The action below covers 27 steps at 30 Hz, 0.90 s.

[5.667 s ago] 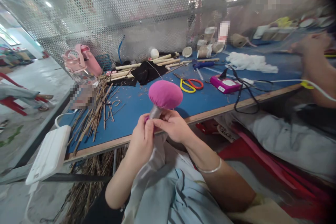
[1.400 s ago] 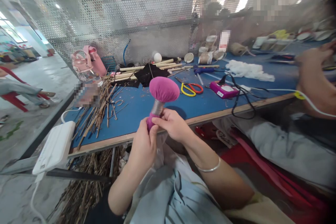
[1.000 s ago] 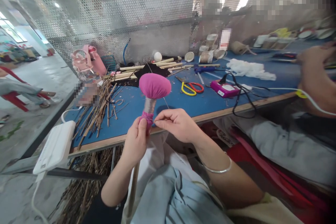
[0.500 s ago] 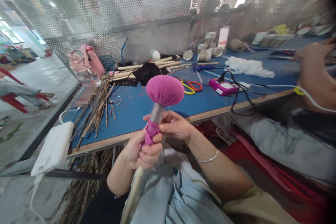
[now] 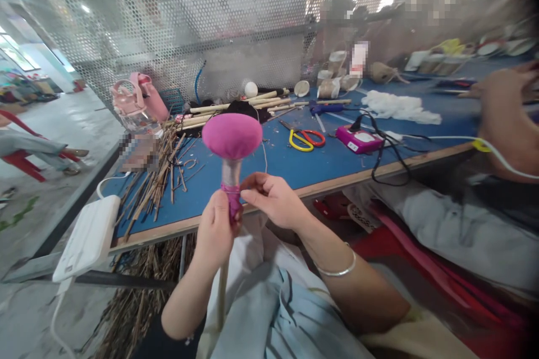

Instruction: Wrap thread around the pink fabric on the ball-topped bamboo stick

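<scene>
A mallet-shaped piece with a rounded magenta cloth-covered head stands upright before me. Below the head is a silvery-grey wrapped neck, then gathered magenta cloth on a pale wooden stick. My left hand is closed round the gathered cloth, thumb up along it. Just right of the neck's lower end, my right hand pinches with thumb and forefinger; what it pinches is too fine to make out. Thin strands circle the top of the gathered cloth. A fine pale line runs down towards my right hand.
On the blue table lie dry twigs, yellow-and-red-handled scissors, a purple power socket, a blue glue gun and white cloth. A white power bank hangs at the left edge. A co-worker's arm is at right.
The magenta-headed piece has swung left and stands straighter. My left hand has turned, its back now towards me. My right hand has shifted slightly, with its fingers at the lower end of the neck.
</scene>
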### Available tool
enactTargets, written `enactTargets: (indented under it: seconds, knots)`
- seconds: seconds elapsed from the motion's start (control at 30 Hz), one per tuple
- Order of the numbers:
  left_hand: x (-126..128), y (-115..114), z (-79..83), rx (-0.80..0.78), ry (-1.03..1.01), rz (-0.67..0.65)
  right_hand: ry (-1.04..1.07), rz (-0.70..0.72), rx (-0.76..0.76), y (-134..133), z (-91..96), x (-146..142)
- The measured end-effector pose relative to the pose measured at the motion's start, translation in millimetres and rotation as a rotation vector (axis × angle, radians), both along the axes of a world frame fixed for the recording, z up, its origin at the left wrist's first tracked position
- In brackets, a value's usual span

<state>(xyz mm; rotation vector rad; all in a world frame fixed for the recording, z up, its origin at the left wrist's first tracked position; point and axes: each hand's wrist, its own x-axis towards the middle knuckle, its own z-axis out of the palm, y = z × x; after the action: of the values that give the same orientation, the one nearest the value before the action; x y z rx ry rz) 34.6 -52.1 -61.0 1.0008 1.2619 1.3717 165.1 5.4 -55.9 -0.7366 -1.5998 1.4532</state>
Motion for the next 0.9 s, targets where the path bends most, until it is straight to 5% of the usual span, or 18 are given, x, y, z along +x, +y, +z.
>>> enactTargets:
  seconds: [0.13, 0.33, 0.47, 0.63, 0.77, 0.9]
  knots:
    - [-2.7, 1.8, 5.1, -0.068, -0.243, -0.067, -0.118, -0.013, 0.136, -4.9, 10.5, 8.1]
    - [-1.5, -2.1, 6.5, -0.105, -0.316, -0.151, -0.079, -0.046, 0.209, -11.5, 19.7, 11.5]
    - [-2.6, -8.9, 12.7, -0.162, -0.456, -0.279, 0.013, -0.063, 0.160, -7.0, 12.6, 9.2]
    - [-7.0, -5.2, 21.1, -0.260, -0.711, -0.654, 0.216, 0.077, 0.033, 2.6, -3.2, 0.8]
    - [-9.2, 8.2, 12.2, -0.417, -0.936, -0.964, 0.291, 0.050, 0.156, 7.5, -3.1, -1.6]
    - [-4.4, 12.0, 2.1, -0.450, -0.806, -0.853, 0.330, 0.137, 0.111, 4.4, 2.0, -0.5]
